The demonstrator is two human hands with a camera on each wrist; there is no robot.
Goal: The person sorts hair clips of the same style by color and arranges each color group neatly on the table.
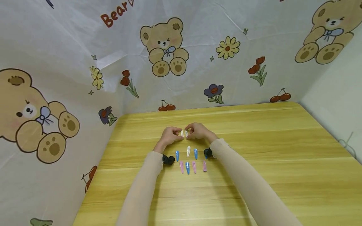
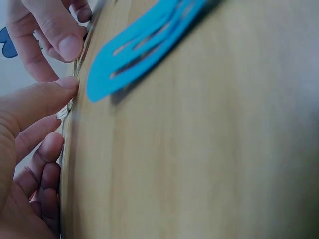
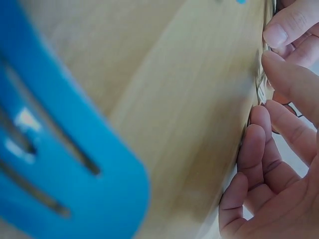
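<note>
Two white snap hair clips lie side by side, narrow ends away from me, between my hands. My left hand (image 1: 170,135) pinches the left white hair clip (image 1: 182,134) between thumb and finger. The right white hair clip (image 1: 186,133) is pinched the same way by my right hand (image 1: 198,131). Nearer to me are a third white hair clip (image 1: 188,151) and blue hair clips (image 1: 177,156), one partly hidden by the right wrist camera. Pink hair clips (image 1: 194,167) lie in the closest row. A blue hair clip (image 2: 134,50) looms large in the left wrist view, another blue clip (image 3: 94,164) in the right.
The wooden table (image 1: 268,141) runs back to a bear-print cloth (image 1: 195,69) hanging behind and to the left. Black wrist cameras (image 1: 168,160) sit low beside the clips. A pale wall (image 1: 333,94) stands at the right.
</note>
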